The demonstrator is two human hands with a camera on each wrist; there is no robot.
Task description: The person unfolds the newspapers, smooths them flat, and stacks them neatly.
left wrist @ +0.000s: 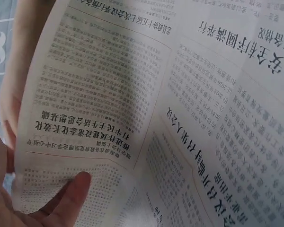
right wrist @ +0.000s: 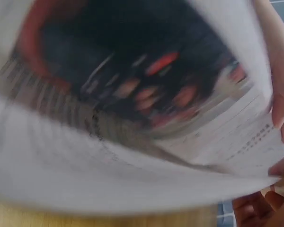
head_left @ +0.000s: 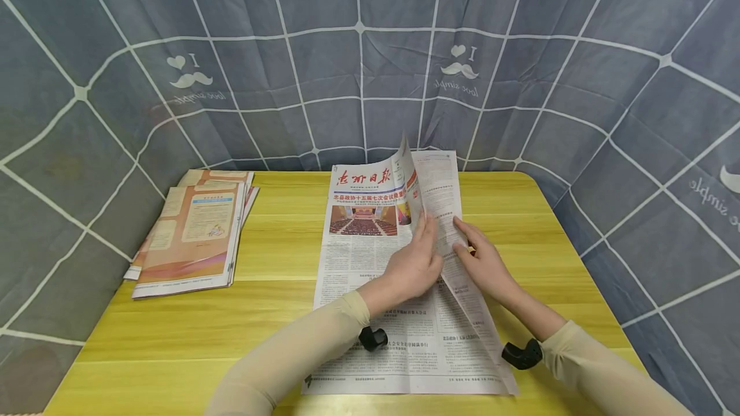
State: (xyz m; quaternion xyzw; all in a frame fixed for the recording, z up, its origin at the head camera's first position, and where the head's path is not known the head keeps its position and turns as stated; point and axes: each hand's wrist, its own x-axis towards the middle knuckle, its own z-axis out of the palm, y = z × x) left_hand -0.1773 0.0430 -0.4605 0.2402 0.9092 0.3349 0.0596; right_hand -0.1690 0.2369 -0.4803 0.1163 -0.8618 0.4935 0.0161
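A printed newspaper (head_left: 358, 275) with a red masthead lies upright before me, its right part lifted into a curved flap. At that flap is my left hand (head_left: 413, 268), holding the sheet near its edge with its fingers pointing away from me. The left wrist view shows one digit (left wrist: 75, 194) lying on the printed page. My right hand (head_left: 485, 265) pinches the newspaper's right edge between thumb and fingers. Close by in the right wrist view, the sheet (right wrist: 132, 179) bulges and blurs, with a dark photo on its inner side.
A stack of folded orange-and-beige papers (head_left: 191, 236) sits at the table's left side. The yellow wooden table (head_left: 277, 332) ends at a grey checked curtain (head_left: 324, 82), which surrounds it at the back and sides. A black device (head_left: 372, 339) is at the left wrist, another (head_left: 522, 355) at the right.
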